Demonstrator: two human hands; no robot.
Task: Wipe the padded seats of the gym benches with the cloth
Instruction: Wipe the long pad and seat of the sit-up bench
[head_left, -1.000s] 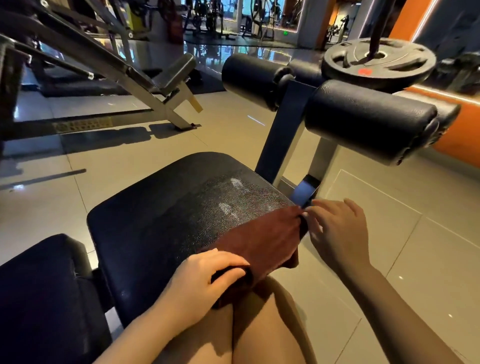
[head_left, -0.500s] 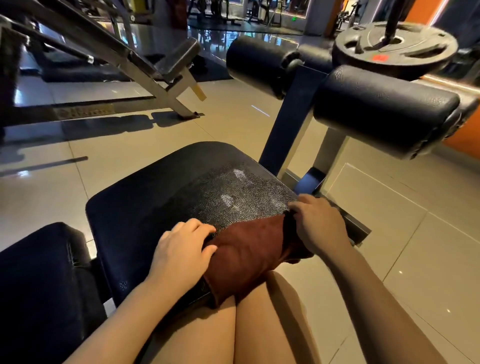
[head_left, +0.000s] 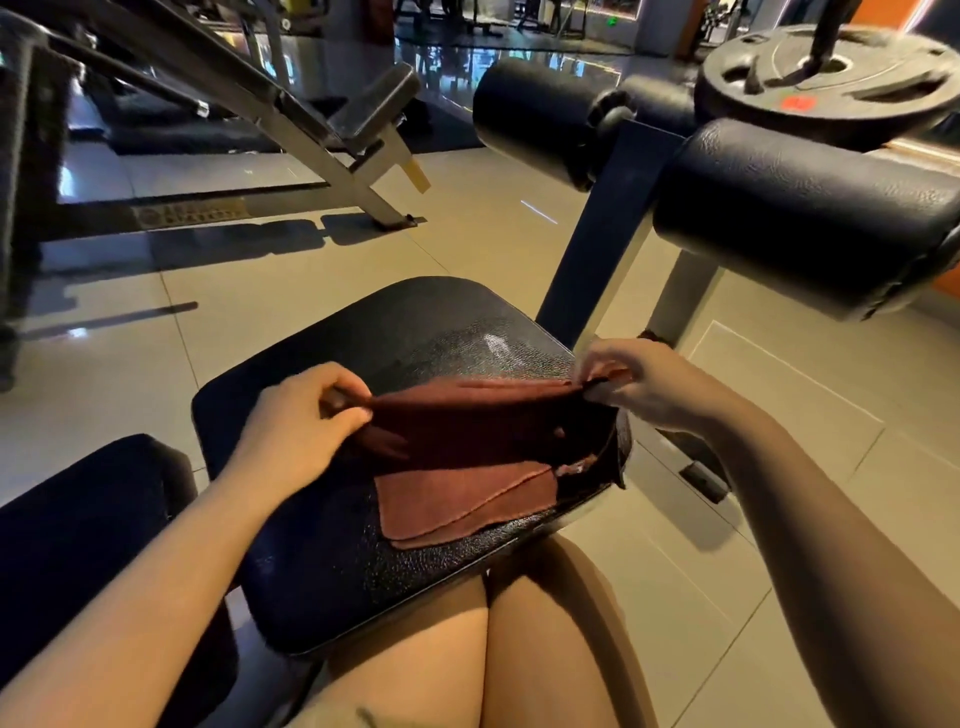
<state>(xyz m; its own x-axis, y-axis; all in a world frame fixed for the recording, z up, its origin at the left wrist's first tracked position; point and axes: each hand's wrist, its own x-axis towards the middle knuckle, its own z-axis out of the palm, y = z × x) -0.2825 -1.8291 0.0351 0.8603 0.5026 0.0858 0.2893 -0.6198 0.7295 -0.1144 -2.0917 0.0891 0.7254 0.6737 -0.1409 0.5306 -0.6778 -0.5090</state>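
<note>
Cloth, reddish-brown, soft terry fabric (head_left: 457, 441): stretched between my two hands above the near-right part of the seat, its upper edge pulled taut, its lower folded layers lying on the pad.

Left hand (head_left: 298, 415): fingers and thumb curled round the left end of the cloth, gripping it, over the left half of the seat.

Right hand (head_left: 639, 387): fingertips pinching the right corner of the cloth, just at the right edge of the seat.

Seat, black padded vinyl with a pebbled grain (head_left: 322, 561): rounded rectangle, in the middle of the view; a pale sheen shows on its far-right part, beyond the cloth. My bare knees sit at its near edge.

Second black pad (head_left: 88, 525): near left, just beside the seat, parted from it by a narrow gap.

Roller pads, two, black cylindrical foam (head_left: 800, 218): far right, mounted on a dark metal upright (head_left: 597, 234) that rises behind the seat.

Weight plate, black round iron with a red mark (head_left: 826, 78): far right, behind the rollers.

Incline bench frame, grey metal with a small dark pad (head_left: 311, 130): far left, well apart from the seat.

Floor, beige glossy tile (head_left: 260, 291): all around.
</note>
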